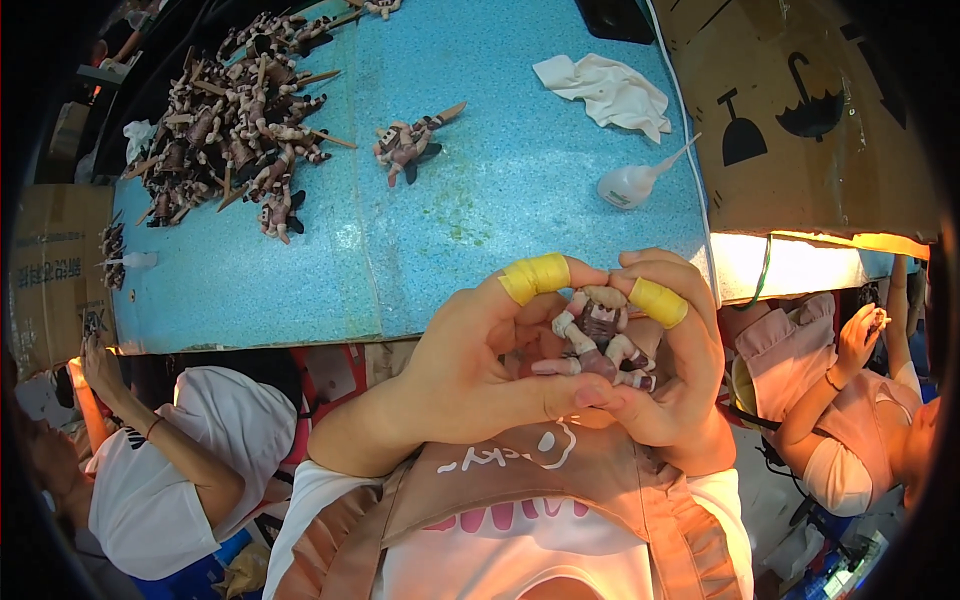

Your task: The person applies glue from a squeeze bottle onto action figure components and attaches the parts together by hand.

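Note:
Between both hands, just in front of the table edge, is a small painted figurine (pixel 603 322) with a brown torso and pale limbs. My left hand (pixel 490 350) grips it from the left, thumb along its underside and a yellow-taped finger at its top. My right hand (pixel 680 360) closes on it from the right, another yellow-taped finger over its upper side. The two thumbs meet below the figurine. A similar figurine (pixel 405 148) with a brown blade-like piece lies alone on the blue table (pixel 480 230).
A large pile of like figurines (pixel 235 120) covers the table's far left. At the right are a white cloth (pixel 608 92), a nozzle bottle (pixel 632 184) and a dark flat device (pixel 614 18). Cardboard (pixel 800 120) borders the right side. Co-workers sit at both sides.

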Demonstrator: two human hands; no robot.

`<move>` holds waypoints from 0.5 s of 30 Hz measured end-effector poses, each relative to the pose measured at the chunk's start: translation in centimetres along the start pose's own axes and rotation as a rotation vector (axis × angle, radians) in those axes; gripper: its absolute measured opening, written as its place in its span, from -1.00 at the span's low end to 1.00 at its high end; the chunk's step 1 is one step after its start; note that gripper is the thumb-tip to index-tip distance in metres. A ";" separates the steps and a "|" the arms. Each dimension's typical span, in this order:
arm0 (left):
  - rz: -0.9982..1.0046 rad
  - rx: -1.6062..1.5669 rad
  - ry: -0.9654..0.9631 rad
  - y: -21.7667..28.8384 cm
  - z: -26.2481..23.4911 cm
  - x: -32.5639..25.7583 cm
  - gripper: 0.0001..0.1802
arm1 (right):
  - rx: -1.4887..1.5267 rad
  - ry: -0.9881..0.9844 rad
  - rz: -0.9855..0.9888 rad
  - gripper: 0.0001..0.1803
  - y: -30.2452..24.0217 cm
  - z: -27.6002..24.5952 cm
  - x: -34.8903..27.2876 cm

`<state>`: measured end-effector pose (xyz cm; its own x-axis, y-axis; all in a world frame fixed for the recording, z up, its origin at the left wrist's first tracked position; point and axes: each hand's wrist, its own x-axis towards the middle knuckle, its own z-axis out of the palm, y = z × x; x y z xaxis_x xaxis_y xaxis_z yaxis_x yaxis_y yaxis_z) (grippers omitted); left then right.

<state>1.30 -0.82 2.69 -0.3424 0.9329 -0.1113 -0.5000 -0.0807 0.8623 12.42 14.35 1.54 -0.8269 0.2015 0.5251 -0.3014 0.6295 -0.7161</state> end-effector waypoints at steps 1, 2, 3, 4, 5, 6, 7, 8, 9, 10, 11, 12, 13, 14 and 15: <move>0.015 0.007 0.007 -0.1 0.0 -0.1 -0.31 | 0.019 -0.006 0.007 -0.32 -0.1 -0.1 0.0; 0.029 0.014 0.014 -0.2 0.1 -0.2 -0.29 | 0.037 -0.012 0.014 -0.32 -0.1 -0.1 0.0; 0.026 0.016 0.013 -0.3 0.2 -0.2 -0.29 | 0.038 -0.010 0.016 -0.32 -0.1 -0.2 0.0; 0.022 -0.001 0.037 -0.4 0.3 -0.3 -0.29 | 0.043 -0.028 0.031 -0.31 -0.1 -0.2 -0.1; 0.018 -0.017 0.061 -0.4 0.3 -0.3 -0.29 | 0.048 -0.047 0.046 -0.30 -0.1 -0.3 -0.1; 0.014 -0.017 0.063 -0.5 0.3 -0.4 -0.29 | 0.051 -0.046 0.048 -0.30 -0.2 -0.4 0.1; 0.032 -0.003 0.058 -0.5 0.2 -0.4 -0.30 | 0.029 -0.096 0.045 -0.30 -0.4 -0.8 0.5; 0.050 0.011 0.053 -0.6 0.2 -0.4 -0.30 | 0.007 -0.146 0.041 -0.29 -0.4 -0.9 0.6; 0.046 0.010 0.054 -0.6 0.3 -0.3 -0.30 | 0.009 -0.146 0.045 -0.29 -0.3 -0.8 0.6; 0.044 -0.002 0.062 -0.5 0.3 -0.3 -0.30 | 0.019 -0.116 0.036 -0.29 -0.1 -0.7 0.4; 0.043 -0.013 0.070 -0.5 0.3 -0.2 -0.30 | 0.029 -0.085 0.027 -0.28 0.1 -0.5 0.3; 0.040 -0.014 0.073 -0.5 0.3 -0.1 -0.30 | 0.031 -0.086 0.029 -0.28 0.2 -0.4 0.2; 0.059 0.002 0.058 -0.6 0.3 -0.1 -0.30 | 0.057 -0.060 0.022 -0.29 0.3 -0.2 0.2; 0.078 0.017 0.044 -0.6 0.2 0.0 -0.30 | 0.083 -0.035 0.016 -0.29 0.4 -0.2 0.2; 0.077 0.017 0.046 -0.7 0.0 0.1 -0.30 | 0.085 -0.036 0.018 -0.29 0.4 -0.1 0.2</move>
<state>1.66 -0.67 2.12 -0.4155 0.9072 -0.0662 -0.4574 -0.1455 0.8773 12.18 14.74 1.44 -0.8484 0.1841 0.4964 -0.3244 0.5601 -0.7623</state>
